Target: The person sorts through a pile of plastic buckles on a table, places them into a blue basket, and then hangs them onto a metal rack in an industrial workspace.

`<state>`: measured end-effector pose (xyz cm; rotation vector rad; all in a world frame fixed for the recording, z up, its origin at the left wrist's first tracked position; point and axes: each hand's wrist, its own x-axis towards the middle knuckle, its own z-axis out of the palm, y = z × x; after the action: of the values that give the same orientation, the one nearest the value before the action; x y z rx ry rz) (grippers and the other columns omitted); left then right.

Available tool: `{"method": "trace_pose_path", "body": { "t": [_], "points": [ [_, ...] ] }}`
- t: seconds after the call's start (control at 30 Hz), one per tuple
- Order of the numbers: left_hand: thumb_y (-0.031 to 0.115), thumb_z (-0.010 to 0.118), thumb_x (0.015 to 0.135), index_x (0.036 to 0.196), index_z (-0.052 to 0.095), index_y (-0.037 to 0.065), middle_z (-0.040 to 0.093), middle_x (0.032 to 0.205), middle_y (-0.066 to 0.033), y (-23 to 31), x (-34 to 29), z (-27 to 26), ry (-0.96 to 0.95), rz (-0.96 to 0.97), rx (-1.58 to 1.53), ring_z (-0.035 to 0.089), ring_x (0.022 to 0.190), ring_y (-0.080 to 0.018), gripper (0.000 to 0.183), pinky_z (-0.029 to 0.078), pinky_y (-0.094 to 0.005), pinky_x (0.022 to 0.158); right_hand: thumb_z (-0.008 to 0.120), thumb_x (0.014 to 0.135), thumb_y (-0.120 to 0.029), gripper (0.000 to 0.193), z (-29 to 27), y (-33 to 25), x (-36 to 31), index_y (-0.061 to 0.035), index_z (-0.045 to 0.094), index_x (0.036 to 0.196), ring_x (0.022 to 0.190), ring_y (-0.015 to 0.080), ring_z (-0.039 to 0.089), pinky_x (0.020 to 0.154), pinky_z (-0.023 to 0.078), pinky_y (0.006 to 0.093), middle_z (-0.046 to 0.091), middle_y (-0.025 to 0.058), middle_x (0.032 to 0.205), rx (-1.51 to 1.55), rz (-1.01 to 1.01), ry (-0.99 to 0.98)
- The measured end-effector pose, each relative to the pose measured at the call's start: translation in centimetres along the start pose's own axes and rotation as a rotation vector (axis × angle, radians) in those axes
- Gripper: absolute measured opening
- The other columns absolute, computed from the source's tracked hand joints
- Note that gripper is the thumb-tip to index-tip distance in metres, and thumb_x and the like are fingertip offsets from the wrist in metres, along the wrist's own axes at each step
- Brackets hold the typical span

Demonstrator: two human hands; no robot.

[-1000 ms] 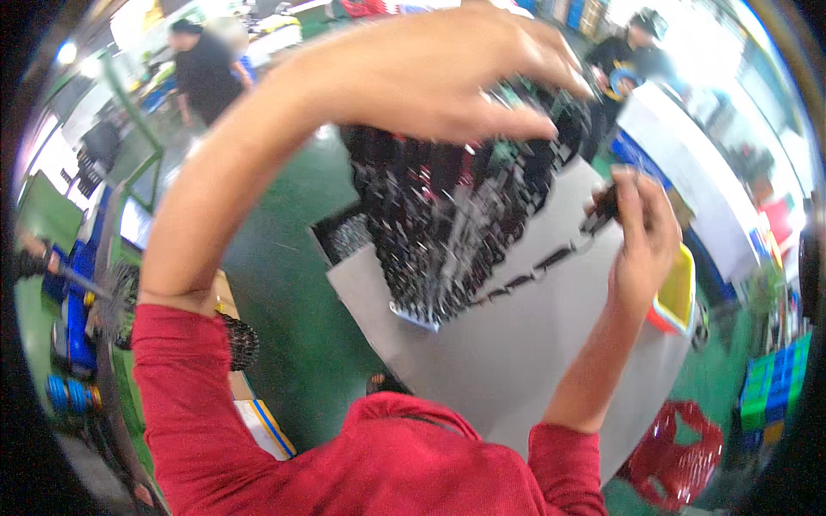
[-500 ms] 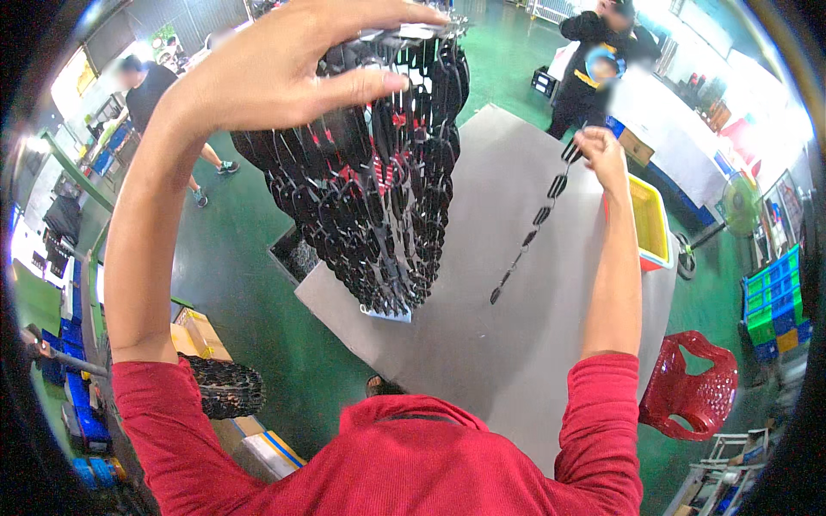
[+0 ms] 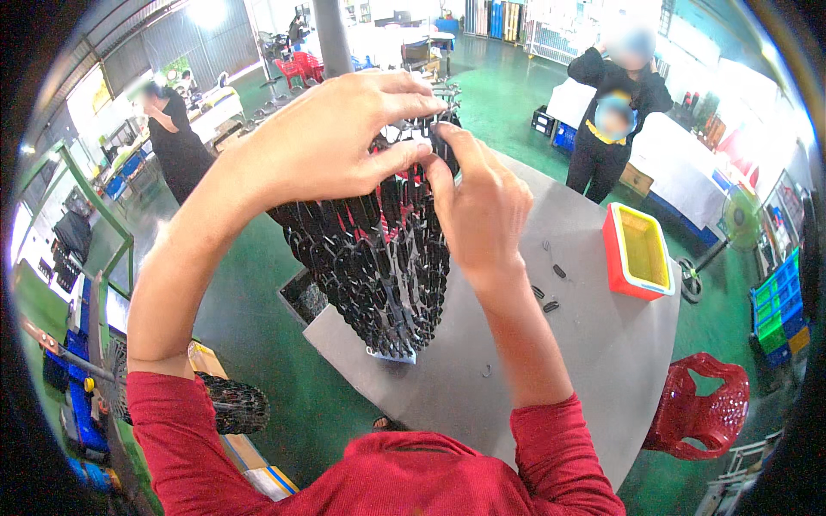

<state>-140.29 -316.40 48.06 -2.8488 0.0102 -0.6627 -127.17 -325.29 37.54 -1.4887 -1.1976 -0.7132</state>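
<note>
A tall hanging bundle of black link chains (image 3: 370,249), with red bits and metal connectors showing among the links, narrows downward to a pale blue piece (image 3: 396,353) over the grey table. At its top, my left hand (image 3: 344,138) curls from the left, thumb and fingers closed around the upper part. My right hand (image 3: 486,202) meets it there, thumb and forefinger pinching at the metal-and-black top. The strand it carried is mostly hidden behind the hand and bundle. Several black links (image 3: 549,301) show on the table beyond my right forearm.
A red-and-white tub with yellow inside (image 3: 638,254) stands on the grey table (image 3: 447,413) at right. A red plastic chair (image 3: 701,404) is beyond the edge. Two people stand farther off, one left (image 3: 176,138), one right (image 3: 615,112). A small hook-shaped piece (image 3: 487,371) lies nearby.
My right hand has moved left from beside the tub to the bundle's top, bringing its chain strand. My left hand's fingers have closed in there. The view has tilted up slightly.
</note>
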Motion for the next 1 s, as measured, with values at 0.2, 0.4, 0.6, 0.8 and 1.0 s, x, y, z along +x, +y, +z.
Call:
{"method": "trace_pose_path", "body": {
  "t": [0.2,0.4,0.6,0.8,1.0],
  "points": [
    [0.010,0.056,0.087,0.121,0.057,-0.003,0.056,0.128,-0.0198,0.6,-0.2,0.1,0.013,0.025,-0.119,0.054,0.118,-0.0367,0.036,0.042,-0.0415,0.102,0.064,0.086,-0.012,0.013,1.3,0.2,-0.2,-0.0035,0.068,0.095,0.073,0.0257,0.067,0.064,0.050,0.0342,0.070,0.0101,0.086,0.012,0.021,0.064],
    [0.009,0.056,0.086,0.121,0.057,-0.003,0.057,0.127,-0.0207,0.2,-0.6,0.1,0.014,0.055,-0.099,0.054,0.117,-0.0373,0.037,0.042,-0.0415,0.101,0.066,0.086,-0.009,0.011,0.0,1.3,0.2,0.0005,0.070,0.090,0.067,0.0103,0.061,0.063,0.048,0.0255,0.069,0.0069,0.077,0.832,0.292,-0.151],
    [0.009,0.056,0.085,0.121,0.057,-0.003,0.057,0.125,-0.0212,-0.7,-0.6,0.2,0.020,0.086,-0.081,0.055,0.116,-0.0376,0.038,0.042,-0.0412,0.101,0.066,0.088,-0.014,0.014,-0.3,2.4,1.5,-0.0007,0.071,0.091,0.053,0.0040,0.049,0.047,0.036,0.0191,0.068,0.0031,0.074,1.012,0.285,-0.324],
    [0.011,0.055,0.086,0.124,0.057,0.002,0.058,0.126,-0.0188,-1.1,-0.7,-0.2,0.051,0.095,-0.048,0.055,0.118,-0.0354,0.039,0.041,-0.0401,0.102,0.061,0.091,-0.015,0.017,-0.5,3.6,1.5,0.0011,0.068,0.092,0.041,0.0005,0.032,0.040,0.024,0.0162,0.068,0.0102,0.075,1.030,0.345,-0.370],
    [0.019,0.057,0.087,0.126,0.056,0.005,0.058,0.126,-0.0155,-1.3,-1.0,0.0,-0.100,-0.109,-0.084,0.057,0.114,-0.0294,0.042,0.043,-0.0401,0.099,0.062,0.091,-0.023,0.022,-2.1,10.0,1.0,-0.0027,0.068,0.097,0.045,0.0016,0.036,0.043,0.027,0.0167,0.069,0.0066,0.077,0.775,0.424,-0.381]
  ]
}}
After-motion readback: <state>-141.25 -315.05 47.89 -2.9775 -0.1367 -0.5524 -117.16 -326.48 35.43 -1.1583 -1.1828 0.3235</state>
